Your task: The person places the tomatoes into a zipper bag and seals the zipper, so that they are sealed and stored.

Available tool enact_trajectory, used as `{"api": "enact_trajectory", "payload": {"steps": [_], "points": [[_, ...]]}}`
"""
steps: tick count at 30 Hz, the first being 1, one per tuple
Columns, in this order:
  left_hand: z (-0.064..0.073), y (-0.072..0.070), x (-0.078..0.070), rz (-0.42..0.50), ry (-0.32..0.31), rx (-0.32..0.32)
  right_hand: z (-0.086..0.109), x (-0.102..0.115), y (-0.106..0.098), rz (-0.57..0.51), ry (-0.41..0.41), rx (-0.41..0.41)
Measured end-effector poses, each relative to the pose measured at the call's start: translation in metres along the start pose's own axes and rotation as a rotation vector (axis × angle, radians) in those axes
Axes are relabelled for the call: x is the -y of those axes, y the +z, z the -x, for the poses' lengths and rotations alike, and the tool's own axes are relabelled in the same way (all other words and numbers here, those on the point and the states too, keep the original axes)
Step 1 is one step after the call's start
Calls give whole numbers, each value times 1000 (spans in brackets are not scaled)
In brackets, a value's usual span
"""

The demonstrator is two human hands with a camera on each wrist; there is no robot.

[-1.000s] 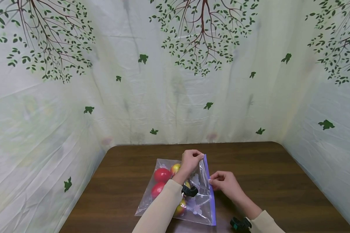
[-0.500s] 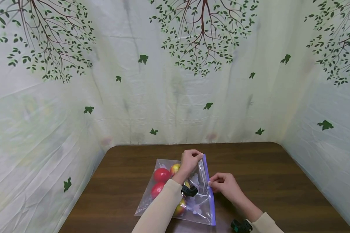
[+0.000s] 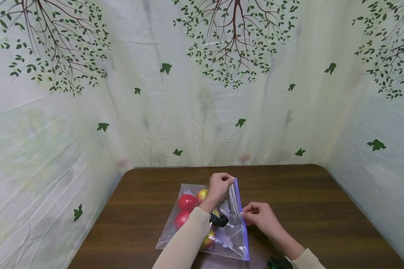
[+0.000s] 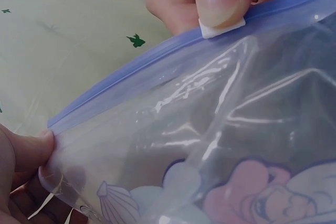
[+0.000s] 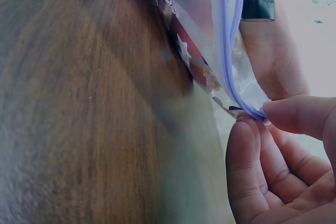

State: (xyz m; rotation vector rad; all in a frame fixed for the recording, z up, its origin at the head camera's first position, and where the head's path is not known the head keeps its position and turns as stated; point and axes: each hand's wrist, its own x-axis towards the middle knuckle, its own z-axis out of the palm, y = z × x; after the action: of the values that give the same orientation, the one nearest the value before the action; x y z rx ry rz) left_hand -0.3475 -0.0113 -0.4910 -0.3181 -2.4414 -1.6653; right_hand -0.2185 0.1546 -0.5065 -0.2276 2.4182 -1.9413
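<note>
A clear zip bag [image 3: 235, 239] with a blue-purple zip edge [image 3: 244, 233] lies on the table, its mouth to the right. Inside show red round fruits [image 3: 187, 202] and yellow-and-red ones [image 3: 207, 241], partly behind the left arm. My left hand [image 3: 219, 188] pinches the far corner of the zip edge between thumb and fingers. Partway along the zip, my right hand [image 3: 259, 217] pinches the small white slider [image 4: 223, 28], its thumb pressed on it in the left wrist view. Printed cartoon figures [image 4: 268, 195] mark the bag's clear side.
The brown wooden table [image 3: 309, 198] runs under the bag and out to both sides. Behind it hangs a pale cloth [image 3: 205, 112] printed with trees and leaves. Dark straps with cameras [image 3: 219, 220] sit on both wrists.
My right hand has slid a short way along the zip towards the near end, with the slider. My left hand stays at the far corner, and the bag lies as before.
</note>
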Motion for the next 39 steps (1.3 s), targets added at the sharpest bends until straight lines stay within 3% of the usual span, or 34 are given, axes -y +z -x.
{"api": "enact_trajectory", "payload": {"steps": [10,32,39], "points": [[1,2,-1,1,9,-13,-1,-19,-4,-21,-4,11],[-4,0,2,6,7,-31,6,-14,-5,24,10,36],[-5,0,3,3,-12,-33,22,15,-2,31,14,49]]}}
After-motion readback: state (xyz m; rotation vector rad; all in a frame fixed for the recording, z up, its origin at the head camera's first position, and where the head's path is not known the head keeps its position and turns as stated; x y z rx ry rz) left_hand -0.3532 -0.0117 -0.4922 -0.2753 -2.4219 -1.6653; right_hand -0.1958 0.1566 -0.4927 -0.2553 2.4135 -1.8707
